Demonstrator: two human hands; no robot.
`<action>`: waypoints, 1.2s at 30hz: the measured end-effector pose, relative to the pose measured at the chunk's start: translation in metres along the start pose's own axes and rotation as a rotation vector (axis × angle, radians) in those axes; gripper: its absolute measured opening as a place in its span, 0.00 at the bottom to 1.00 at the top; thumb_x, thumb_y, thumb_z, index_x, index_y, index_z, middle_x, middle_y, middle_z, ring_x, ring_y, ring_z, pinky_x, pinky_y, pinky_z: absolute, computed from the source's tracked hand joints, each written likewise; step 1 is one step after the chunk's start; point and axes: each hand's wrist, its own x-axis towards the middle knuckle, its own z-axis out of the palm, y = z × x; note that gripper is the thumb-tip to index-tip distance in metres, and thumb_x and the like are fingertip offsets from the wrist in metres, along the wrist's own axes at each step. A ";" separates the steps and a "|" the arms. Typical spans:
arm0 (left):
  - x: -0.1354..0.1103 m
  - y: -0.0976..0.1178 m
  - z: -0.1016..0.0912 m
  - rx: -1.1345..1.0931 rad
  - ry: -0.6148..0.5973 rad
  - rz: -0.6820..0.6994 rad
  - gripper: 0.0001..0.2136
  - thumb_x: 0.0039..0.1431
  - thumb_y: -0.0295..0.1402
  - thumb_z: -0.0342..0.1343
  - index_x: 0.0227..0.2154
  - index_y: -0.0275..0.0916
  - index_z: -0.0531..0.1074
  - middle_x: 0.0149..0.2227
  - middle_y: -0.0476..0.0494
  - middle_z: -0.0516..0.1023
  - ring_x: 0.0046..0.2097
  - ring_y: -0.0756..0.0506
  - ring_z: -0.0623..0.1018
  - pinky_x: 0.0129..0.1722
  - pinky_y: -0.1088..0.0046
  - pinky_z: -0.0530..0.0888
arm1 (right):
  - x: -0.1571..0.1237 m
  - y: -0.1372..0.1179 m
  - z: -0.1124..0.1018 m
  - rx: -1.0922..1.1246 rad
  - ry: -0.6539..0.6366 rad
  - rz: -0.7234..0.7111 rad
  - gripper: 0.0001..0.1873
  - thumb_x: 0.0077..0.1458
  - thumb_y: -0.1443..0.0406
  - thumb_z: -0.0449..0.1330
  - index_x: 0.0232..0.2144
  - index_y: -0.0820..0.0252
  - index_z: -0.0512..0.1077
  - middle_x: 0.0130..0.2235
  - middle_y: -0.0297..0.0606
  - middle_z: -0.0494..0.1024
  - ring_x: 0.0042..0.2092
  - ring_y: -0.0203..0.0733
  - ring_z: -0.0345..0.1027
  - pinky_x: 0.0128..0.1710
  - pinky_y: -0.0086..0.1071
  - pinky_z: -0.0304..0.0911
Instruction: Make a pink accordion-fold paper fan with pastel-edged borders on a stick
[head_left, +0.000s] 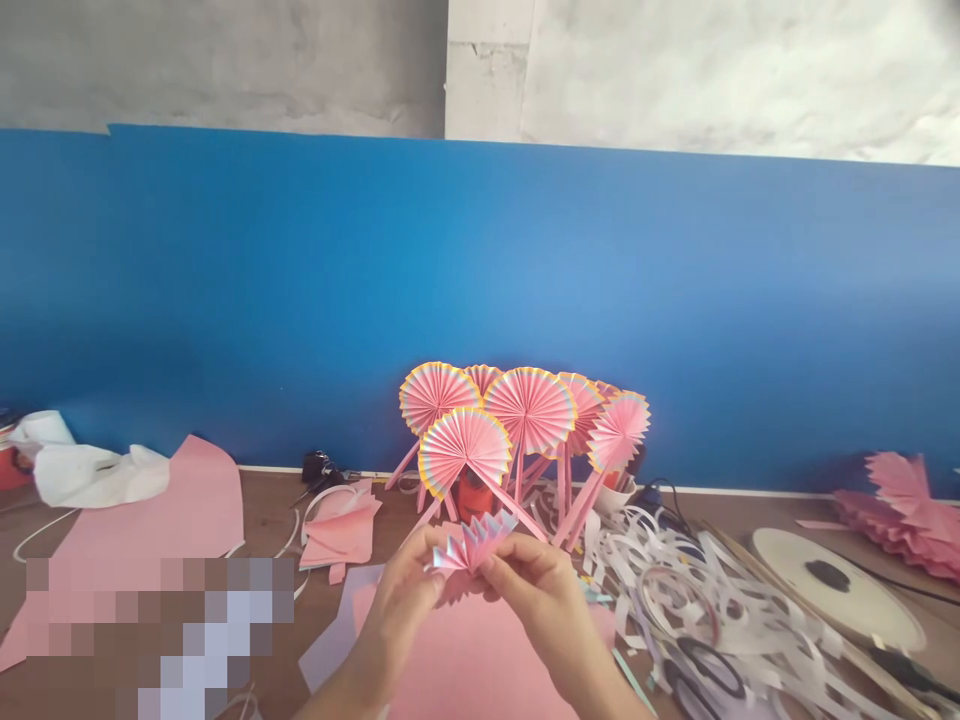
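Observation:
Both hands meet low in the middle of the view around a small pleated pink paper fan [474, 543]. My left hand [401, 595] pinches its left end with thumb and fingers closed. My right hand [536, 585] grips the right end the same way. The pleats stand up in a zigzag between the fingers. Beneath the hands lies a pink paper sheet [465, 665]. Just behind them stands a cluster of finished round pink fans on pink sticks [517, 415], leaning against the blue wall.
White paper strips [675, 590] lie tangled at the right, with scissors [709, 675] among them. A white tape roll [836, 585] and pleated pink paper [911, 515] lie far right. Folded pink sheets [341, 530] and a large pink sheet [161, 520] lie left, beside white cloth [94, 470].

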 end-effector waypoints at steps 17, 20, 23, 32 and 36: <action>0.003 0.008 -0.007 0.336 -0.173 0.120 0.06 0.58 0.29 0.48 0.27 0.40 0.68 0.34 0.46 0.69 0.39 0.45 0.70 0.42 0.69 0.66 | -0.001 0.002 0.000 -0.014 0.000 0.045 0.15 0.44 0.56 0.66 0.19 0.62 0.74 0.21 0.33 0.72 0.25 0.34 0.62 0.29 0.28 0.59; 0.004 0.008 -0.007 0.332 -0.088 0.073 0.04 0.56 0.32 0.52 0.26 0.40 0.65 0.34 0.46 0.70 0.40 0.44 0.71 0.44 0.68 0.65 | 0.001 0.002 0.000 -0.034 0.018 0.029 0.14 0.43 0.56 0.67 0.20 0.62 0.74 0.22 0.34 0.73 0.26 0.35 0.62 0.29 0.28 0.59; 0.004 0.012 -0.006 0.216 -0.078 -0.005 0.04 0.58 0.34 0.51 0.31 0.40 0.67 0.37 0.45 0.72 0.44 0.42 0.71 0.47 0.66 0.65 | 0.002 0.002 -0.002 0.040 0.000 0.067 0.11 0.42 0.60 0.66 0.20 0.62 0.73 0.22 0.32 0.71 0.25 0.33 0.61 0.27 0.27 0.58; 0.004 0.001 0.004 -0.209 -0.079 -0.166 0.11 0.52 0.35 0.60 0.38 0.40 0.68 0.35 0.45 0.73 0.38 0.44 0.73 0.40 0.67 0.68 | 0.008 0.009 -0.009 -0.135 0.025 0.111 0.18 0.49 0.53 0.59 0.20 0.60 0.64 0.18 0.28 0.64 0.20 0.30 0.55 0.22 0.26 0.52; 0.005 0.004 0.003 -0.388 0.015 -0.288 0.12 0.51 0.32 0.60 0.39 0.41 0.68 0.34 0.48 0.72 0.34 0.47 0.73 0.34 0.71 0.68 | 0.008 0.007 -0.013 -0.566 0.137 -0.026 0.16 0.54 0.55 0.54 0.21 0.59 0.65 0.20 0.30 0.64 0.21 0.33 0.54 0.22 0.28 0.50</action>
